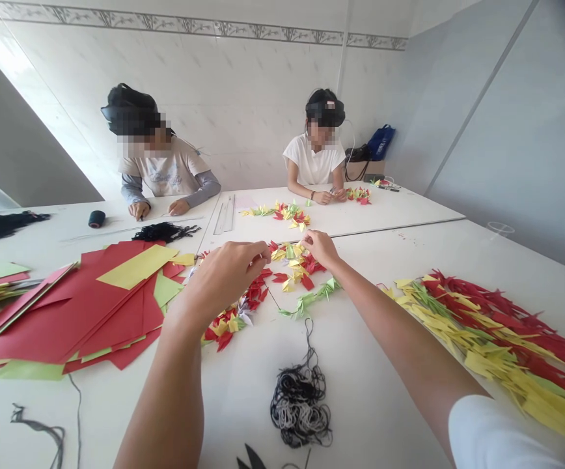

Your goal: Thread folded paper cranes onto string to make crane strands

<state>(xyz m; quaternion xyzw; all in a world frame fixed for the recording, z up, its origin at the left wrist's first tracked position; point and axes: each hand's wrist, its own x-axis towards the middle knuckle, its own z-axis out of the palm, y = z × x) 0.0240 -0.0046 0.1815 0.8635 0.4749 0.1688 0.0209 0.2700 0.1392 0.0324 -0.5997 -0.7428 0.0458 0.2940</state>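
Note:
My left hand (231, 270) hovers above the middle of the table with thumb and fingers pressed together; what they pinch, if anything, is too small to see. To its right my right hand (320, 247) is also closed in a pinch, its contents hidden. Between and below both hands lie small folded paper pieces (292, 266) in red, yellow and green. More of these folded pieces (224, 327) lie under my left hand. A row of green folded pieces (306, 301) stretches beside my right forearm. Nearer to me rests a tangled bundle of black and grey cord (301, 407).
Red, yellow and green paper sheets (111, 312) are piled left. Long rows of folded paper (497, 345) lie right. Dark scissor-like blades (250, 458) show at the bottom edge. Two people sit opposite, near a black thread spool (97, 219) and black cords (163, 231).

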